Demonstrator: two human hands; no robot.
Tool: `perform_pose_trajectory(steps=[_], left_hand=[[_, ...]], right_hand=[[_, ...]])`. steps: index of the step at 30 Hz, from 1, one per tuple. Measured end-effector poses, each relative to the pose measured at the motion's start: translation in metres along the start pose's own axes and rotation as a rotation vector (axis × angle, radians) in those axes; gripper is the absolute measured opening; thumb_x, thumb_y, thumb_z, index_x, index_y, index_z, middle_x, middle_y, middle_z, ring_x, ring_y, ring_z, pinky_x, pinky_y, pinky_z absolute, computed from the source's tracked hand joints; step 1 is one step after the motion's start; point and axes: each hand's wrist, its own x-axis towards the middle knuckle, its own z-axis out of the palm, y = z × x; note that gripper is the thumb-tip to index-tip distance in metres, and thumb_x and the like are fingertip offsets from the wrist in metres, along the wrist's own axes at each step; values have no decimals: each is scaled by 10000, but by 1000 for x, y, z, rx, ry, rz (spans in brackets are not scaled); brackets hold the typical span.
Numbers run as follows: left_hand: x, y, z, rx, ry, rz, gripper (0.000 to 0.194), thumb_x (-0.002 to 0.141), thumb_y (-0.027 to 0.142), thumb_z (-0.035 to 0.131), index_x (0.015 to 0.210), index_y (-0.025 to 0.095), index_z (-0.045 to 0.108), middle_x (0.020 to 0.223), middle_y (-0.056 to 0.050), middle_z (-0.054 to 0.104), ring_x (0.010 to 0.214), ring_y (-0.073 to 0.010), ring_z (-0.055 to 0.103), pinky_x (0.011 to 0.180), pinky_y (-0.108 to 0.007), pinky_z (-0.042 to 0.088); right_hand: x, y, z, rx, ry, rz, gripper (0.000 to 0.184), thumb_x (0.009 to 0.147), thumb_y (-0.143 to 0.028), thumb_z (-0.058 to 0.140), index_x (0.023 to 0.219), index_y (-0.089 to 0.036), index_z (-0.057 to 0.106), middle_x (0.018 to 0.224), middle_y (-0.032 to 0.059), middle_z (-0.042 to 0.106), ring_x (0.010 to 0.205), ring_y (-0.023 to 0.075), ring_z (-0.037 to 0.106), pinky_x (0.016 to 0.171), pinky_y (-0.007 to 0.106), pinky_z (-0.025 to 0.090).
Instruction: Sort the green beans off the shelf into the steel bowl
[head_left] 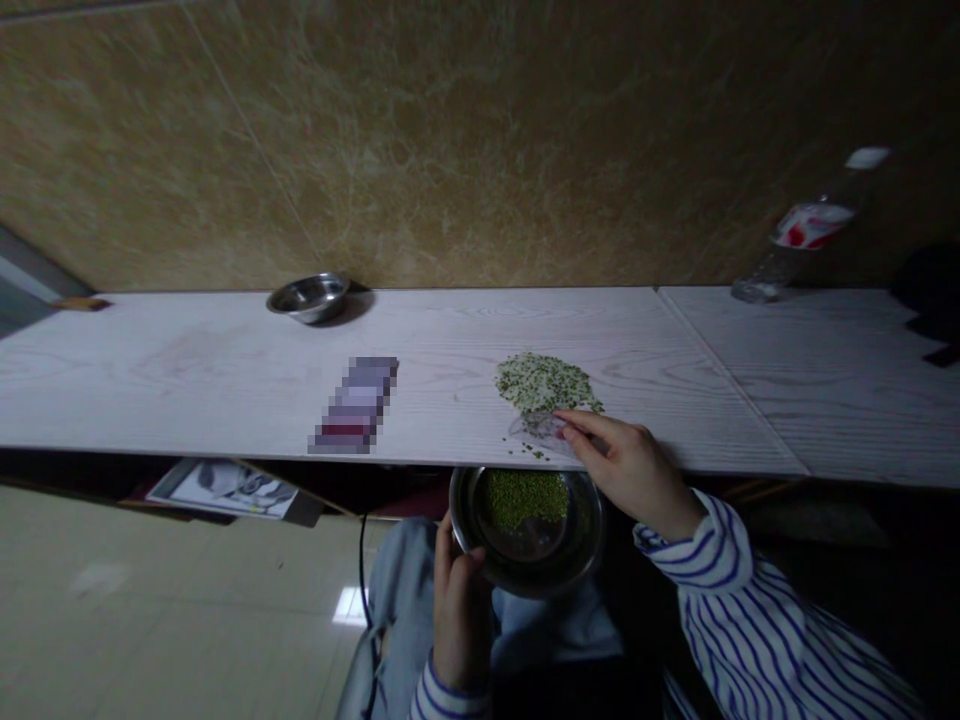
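My left hand (459, 605) grips the left rim of a shiny metal bowl (587, 555), held just below the front edge of the table. Small green beans, like mung beans (525, 497), lie against the bowl's far side. On the tabletop beyond it is a thinly spread pile of the same green beans (544, 380). With thumb and fingers closed, my right hand (626, 470) pinches a clear, thin piece of plastic (534, 427) at the pile's near edge. Its exact kind is hard to make out. A few loose beans (536, 453) are scattered between the plastic and the table edge.
A second metal bowl (309, 298) stands at the back left, near the wall. A blurred-out flat object (356, 405) lies left of the pile. A clear bottle (810, 225) with a white cap stands at right. Beneath the table is an open shelf holding a printed box (225, 488).
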Motion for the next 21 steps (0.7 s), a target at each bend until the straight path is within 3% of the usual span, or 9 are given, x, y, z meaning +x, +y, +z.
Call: perform_pose_trajectory(steps=[9, 15, 19, 21], left_hand=[[-3, 4, 10, -92, 12, -84, 538, 752, 279, 676, 1287, 258, 627, 1267, -68, 672, 1146, -256, 605, 915, -328, 508], [-2, 4, 9, -103, 3, -68, 516, 749, 275, 671, 1263, 242, 648, 1243, -82, 670, 1109, -272, 619, 912, -363, 521], [1, 1, 6, -115, -4, -76, 513, 779, 273, 656, 1291, 261, 624, 1252, -72, 670, 1057, -246, 633, 878, -347, 530], [3, 1, 4, -78, -2, -9, 476, 794, 280, 642, 1270, 255, 636, 1264, -80, 665, 1074, -249, 634, 851, -330, 534]], right_hand=[[-4, -5, 7, 33, -17, 21, 307, 935, -224, 557, 1149, -190, 775, 1003, 77, 820, 742, 212, 778, 711, 319, 634], [4, -10, 16, 51, 14, 66, 325, 930, -220, 544, 1158, -152, 767, 1001, 105, 818, 834, 235, 786, 788, 334, 635], [8, -19, 21, 81, -37, 76, 315, 925, -207, 555, 1155, -180, 768, 1021, 86, 817, 879, 227, 787, 824, 321, 631], [9, -21, 23, 115, -64, 67, 304, 926, -203, 563, 1146, -187, 772, 1044, 80, 814, 896, 215, 786, 839, 305, 626]])
